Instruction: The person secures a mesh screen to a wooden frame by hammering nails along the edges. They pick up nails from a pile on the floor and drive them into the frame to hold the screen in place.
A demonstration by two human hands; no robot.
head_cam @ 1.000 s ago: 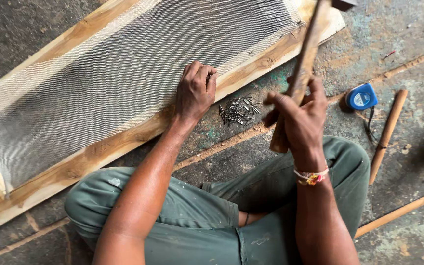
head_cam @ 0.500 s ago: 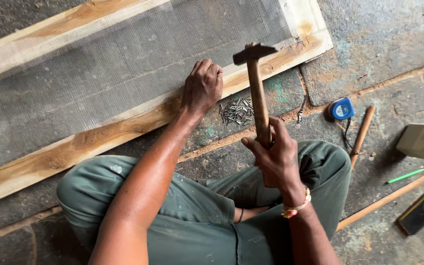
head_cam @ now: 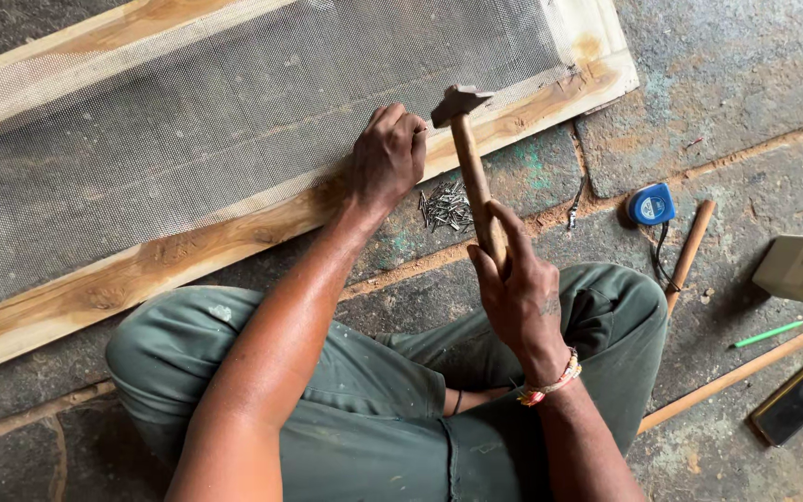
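Stone floor (head_cam: 727, 84), worn, bearing long wooden frame with grey wire mesh (head_cam: 234, 121). Left hand (head_cam: 388, 153) pressed on frame's lower rail, fingers curled narrow. Right hand (head_cam: 518, 297) wrapped tight around wooden-handled steel hammer (head_cam: 469, 167), head just above rail beside left hand; loose heap of small nails (head_cam: 445, 206) just below.

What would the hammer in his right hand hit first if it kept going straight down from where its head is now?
Probably the wooden frame, close beside the left hand; depth is unclear from above.

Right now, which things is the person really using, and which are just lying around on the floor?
In use:
left hand pressing on the wooden frame
wire mesh
right hand gripping the hammer
pile of small nails

Just lying about:
blue tape measure
wooden sticks
green pencil
dark flat block
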